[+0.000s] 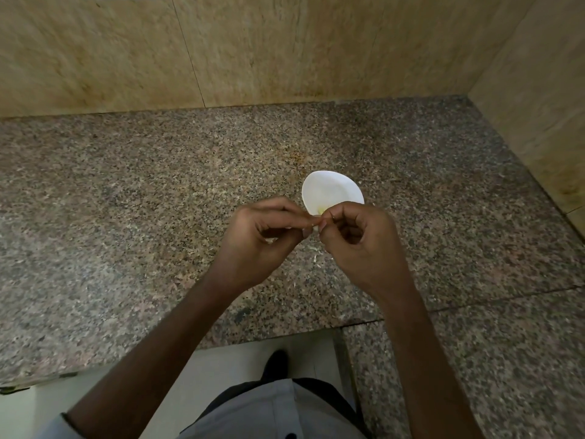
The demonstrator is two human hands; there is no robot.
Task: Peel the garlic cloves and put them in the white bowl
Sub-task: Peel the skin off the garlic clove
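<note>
Peeling's in hand, I'd say: left hand (262, 237) and right hand (359, 243) each pinch one small pale garlic clove (315, 228) in a narrow fingertip grip, above the speckled granite table (152, 198) at the near rim of the round white bowl (332, 190), and next it wants its skin stripped and a short drop in.

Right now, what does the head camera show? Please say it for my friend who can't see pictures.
Two bare hands, the left hand and right hand, pinch a small pale garlic clove between them above a speckled granite counter. A white bowl sits on the counter just behind the hands, with a small yellowish bit inside.
</note>
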